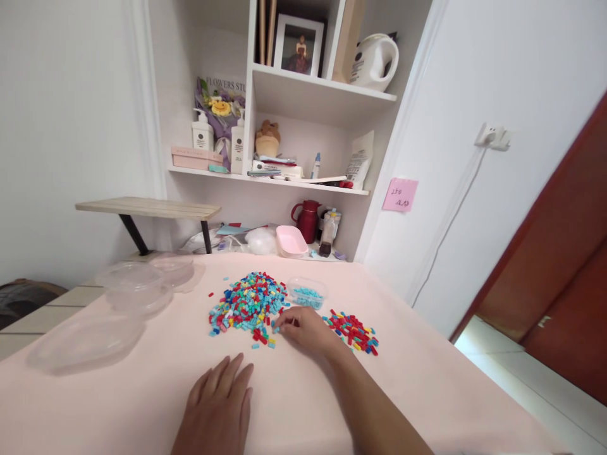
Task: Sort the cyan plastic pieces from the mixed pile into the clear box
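A heap of small mixed beads (249,303) in blue, red, yellow and teal lies on the pink table (142,392). My right hand (303,330) rests at the heap's right edge, fingertips pinched at a bead there. A smaller, mostly red pile (353,332) lies just right of that hand. Behind it stands a small clear tub (307,292) holding light blue beads. My left hand (220,404) lies flat on the table in front of the heap, fingers stretched out, holding nothing.
Several clear plastic containers and lids (135,287) sit at the table's left. A pink dish (291,241), a red jug (308,220) and bottles stand under white shelves at the back. A wooden riser (147,207) is at the back left; a red door (559,278) at right.
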{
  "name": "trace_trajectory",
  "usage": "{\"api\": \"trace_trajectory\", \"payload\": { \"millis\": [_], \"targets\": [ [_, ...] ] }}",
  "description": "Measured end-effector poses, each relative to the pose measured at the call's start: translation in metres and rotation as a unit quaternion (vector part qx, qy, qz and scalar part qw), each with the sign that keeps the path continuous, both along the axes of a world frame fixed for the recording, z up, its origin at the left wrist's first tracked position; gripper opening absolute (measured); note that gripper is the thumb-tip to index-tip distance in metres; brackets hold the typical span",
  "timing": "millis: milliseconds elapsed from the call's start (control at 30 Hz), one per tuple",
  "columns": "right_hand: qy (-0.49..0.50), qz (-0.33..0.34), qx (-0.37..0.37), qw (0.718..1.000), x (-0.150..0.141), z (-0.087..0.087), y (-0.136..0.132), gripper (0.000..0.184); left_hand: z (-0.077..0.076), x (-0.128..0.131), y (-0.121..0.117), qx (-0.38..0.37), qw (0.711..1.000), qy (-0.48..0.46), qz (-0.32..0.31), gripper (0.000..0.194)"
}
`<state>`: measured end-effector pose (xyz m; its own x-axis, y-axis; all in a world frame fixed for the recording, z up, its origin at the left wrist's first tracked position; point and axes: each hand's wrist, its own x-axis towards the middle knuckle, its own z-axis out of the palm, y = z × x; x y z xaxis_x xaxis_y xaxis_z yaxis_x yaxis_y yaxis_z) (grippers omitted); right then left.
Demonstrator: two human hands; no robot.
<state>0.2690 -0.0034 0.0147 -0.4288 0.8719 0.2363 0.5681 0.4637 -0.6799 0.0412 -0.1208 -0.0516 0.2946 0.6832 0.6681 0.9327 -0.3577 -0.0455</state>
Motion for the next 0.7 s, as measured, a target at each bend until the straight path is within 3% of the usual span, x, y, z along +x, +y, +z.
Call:
{"api": "trace_trajectory", "payload": {
  "millis": [167,367,500,700],
  "targets": [
    [0.215,-0.079,-0.058,0.972,0.006,0.003,0.009,0.019,-0.002,-0.001,0.003,0.008,1.000,0.005,0.000,0.035],
    [0.441,-0.208,-0.018,0.873,0.021,0.009,0.019,0.039,0.000,0.000,0.004,0.073,0.997,0.019,-0.006,0.032],
    [0.496,-0.292,-0.002,0.818,0.033,0.009,0.025,0.043,0.003,0.001,0.003,0.091,0.996,0.020,-0.011,0.031],
    [0.499,-0.301,0.001,0.813,0.039,0.009,0.027,0.044,0.003,0.001,0.003,0.100,0.995,0.022,-0.018,0.031]
  ]
}}
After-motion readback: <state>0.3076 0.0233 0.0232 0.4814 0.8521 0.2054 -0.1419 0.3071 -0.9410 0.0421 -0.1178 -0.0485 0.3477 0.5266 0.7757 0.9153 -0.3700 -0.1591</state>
